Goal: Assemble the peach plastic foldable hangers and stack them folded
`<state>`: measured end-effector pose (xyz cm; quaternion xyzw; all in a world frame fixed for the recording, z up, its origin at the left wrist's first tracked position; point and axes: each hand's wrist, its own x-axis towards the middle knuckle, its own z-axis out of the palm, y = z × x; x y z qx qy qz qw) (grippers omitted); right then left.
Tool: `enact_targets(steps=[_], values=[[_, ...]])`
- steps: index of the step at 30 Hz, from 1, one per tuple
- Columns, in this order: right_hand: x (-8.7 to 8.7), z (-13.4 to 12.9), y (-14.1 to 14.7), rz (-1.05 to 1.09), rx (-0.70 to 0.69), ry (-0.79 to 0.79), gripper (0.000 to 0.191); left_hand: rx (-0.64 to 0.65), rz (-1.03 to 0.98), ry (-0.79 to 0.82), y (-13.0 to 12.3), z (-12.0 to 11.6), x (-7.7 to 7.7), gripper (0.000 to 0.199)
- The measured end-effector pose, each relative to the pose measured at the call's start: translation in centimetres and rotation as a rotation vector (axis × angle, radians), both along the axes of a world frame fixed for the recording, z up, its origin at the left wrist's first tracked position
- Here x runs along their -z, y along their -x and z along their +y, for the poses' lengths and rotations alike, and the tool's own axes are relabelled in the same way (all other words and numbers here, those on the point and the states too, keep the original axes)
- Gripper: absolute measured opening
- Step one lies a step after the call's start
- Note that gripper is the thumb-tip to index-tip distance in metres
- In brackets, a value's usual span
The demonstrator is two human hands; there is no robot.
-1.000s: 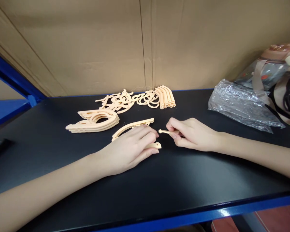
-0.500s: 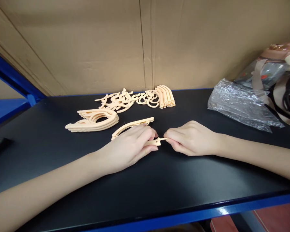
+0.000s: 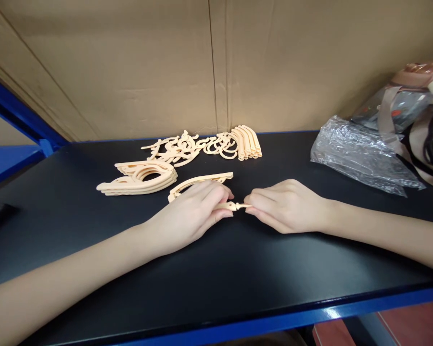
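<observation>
Hands met at the middle of the black table [image 3: 216, 288] in the head view, the only view there was. The left hand [image 3: 187, 218] lay over a curved peach plastic arm [image 3: 202, 181], fingers closed round its near end, whose tip [image 3: 228, 206] stuck out toward the other hand. The right hand [image 3: 286, 205] pinched a small peach peg [image 3: 246, 206] between thumb and fingertips, most of it hidden in the grip. Peg and arm tip touched end to end between the two hands; whether the peg was seated in the tip could not be told.

Behind the left hand, toward the cardboard wall [image 3: 130, 72], sat a stack of curved pieces [image 3: 139, 178]. Farther back, against the wall, lay a loose heap of hooks [image 3: 187, 146] and, just to its right, a row of short bars [image 3: 247, 142]. Well to the right of the hands lay a crumpled clear plastic bag [image 3: 357, 156], with other bagged goods [image 3: 407, 101] behind it.

As a judgement, one piece was in hand and its joint just being made, while the stack and the heap looked like parts waiting their turn, so most of the work seemed left.
</observation>
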<state>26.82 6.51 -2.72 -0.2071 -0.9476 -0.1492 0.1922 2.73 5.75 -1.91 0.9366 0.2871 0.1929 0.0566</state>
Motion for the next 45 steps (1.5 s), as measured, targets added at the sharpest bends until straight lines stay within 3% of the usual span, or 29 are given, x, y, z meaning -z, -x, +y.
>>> enact_targets(steps=[4, 9, 13, 18, 34, 45], values=[[0.0, 0.2, 0.0, 0.073, 0.077, 0.141, 0.036, -0.004, 0.052, -0.153, -0.2, 0.1, -0.1, 0.024], [0.0, 0.5, -0.3, 0.131, 0.127, 0.284, 0.038, -0.038, 0.049, 0.055, -0.2, -0.1, -0.3, 0.022], [-0.2, 1.0, -0.4, 0.120, 0.097, 0.386, 0.039, -0.003, 0.069, 0.084, -0.2, -0.1, -0.5, 0.019], [-0.3, 1.2, -0.4, 0.041, 0.025, 0.362, 0.034, -0.022, 0.057, 0.051, -0.2, 0.0, -0.5, 0.022], [0.0, 0.9, -0.8, 0.205, 0.006, 0.432, 0.036, -0.050, -0.012, 0.049, 0.1, 0.2, -0.4, 0.020], [-0.2, 0.5, -0.6, 0.016, -0.044, 0.241, 0.036, 0.017, 0.000, 0.084, 0.2, 0.2, -0.2, 0.022]])
